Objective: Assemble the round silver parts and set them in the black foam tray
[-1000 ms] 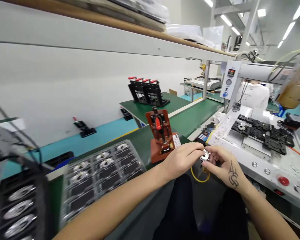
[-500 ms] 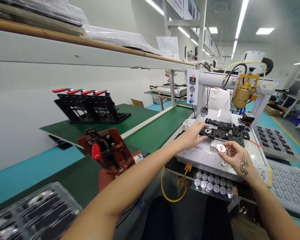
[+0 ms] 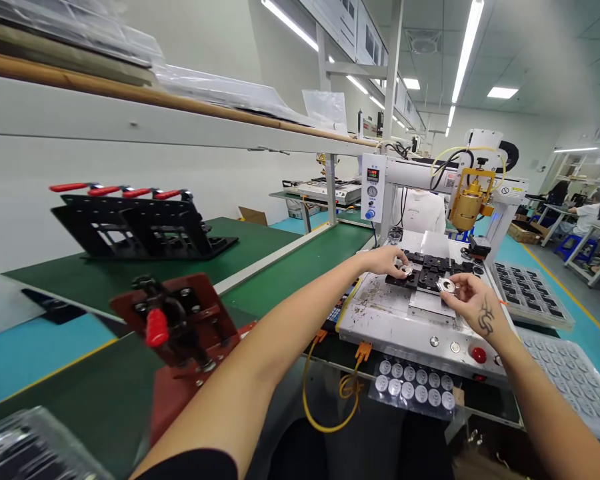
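My left hand (image 3: 387, 261) reaches over the left end of the black fixture (image 3: 433, 272), its thumb and fingertips closed around a small round metal part (image 3: 405, 270) there. Held by its edge in my right hand (image 3: 473, 300) is a silver round disc (image 3: 446, 286) with a dark opening, just in front of the fixture. The fixture lies on the white bed of the machine (image 3: 380, 319). A brass-coloured dispensing head (image 3: 466, 207) hangs above and behind the right hand.
A sheet of round discs (image 3: 414, 385) lies below the machine's front edge, beside a yellow cable (image 3: 307, 400). Trays of black parts (image 3: 530, 293) and round parts (image 3: 570, 380) stand at the right. A red clamp fixture (image 3: 175, 333) and black clamp rack (image 3: 145, 223) are at the left.
My left hand has closed on the round part at the fixture. My right hand still holds the disc, now nearer the fixture. The view has shifted, showing the machine's front buttons.
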Action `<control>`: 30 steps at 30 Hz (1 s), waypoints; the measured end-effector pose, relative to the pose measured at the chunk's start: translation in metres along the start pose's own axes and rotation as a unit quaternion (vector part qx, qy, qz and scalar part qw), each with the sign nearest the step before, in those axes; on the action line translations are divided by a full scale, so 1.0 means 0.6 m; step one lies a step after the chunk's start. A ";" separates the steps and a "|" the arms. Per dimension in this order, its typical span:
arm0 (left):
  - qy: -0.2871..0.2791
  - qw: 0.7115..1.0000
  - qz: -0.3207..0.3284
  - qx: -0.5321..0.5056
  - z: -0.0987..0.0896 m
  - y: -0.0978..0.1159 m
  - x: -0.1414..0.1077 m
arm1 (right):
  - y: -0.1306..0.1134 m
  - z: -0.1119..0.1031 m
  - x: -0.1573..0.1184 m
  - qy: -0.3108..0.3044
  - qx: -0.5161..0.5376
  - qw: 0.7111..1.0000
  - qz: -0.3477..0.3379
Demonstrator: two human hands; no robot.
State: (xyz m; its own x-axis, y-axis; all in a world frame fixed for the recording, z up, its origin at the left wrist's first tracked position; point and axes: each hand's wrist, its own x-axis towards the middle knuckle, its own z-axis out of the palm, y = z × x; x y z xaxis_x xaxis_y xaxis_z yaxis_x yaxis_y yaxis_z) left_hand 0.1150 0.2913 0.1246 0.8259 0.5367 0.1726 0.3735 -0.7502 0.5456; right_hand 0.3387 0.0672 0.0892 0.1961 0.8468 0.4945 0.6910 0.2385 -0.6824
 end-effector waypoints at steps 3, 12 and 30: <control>0.060 0.998 0.012 -0.019 -0.010 0.016 -0.023 | 0.006 0.048 0.073 -0.042 -0.072 0.996 -0.044; 0.173 0.972 0.106 -0.122 -0.030 0.070 -0.179 | 0.033 0.141 0.202 -0.203 -0.139 0.968 -0.051; 0.213 0.960 0.088 -0.161 0.044 0.123 -0.304 | 0.009 0.108 0.142 -0.100 -0.239 0.960 -0.105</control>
State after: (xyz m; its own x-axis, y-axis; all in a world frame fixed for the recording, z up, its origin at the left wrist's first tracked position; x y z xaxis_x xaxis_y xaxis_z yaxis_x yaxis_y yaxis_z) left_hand 0.0032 0.1278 0.1114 0.5904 0.5729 0.5686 0.0374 -0.7231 0.6898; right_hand 0.3139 0.1714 0.0926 -0.0870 0.8901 0.4474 0.9506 0.2086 -0.2301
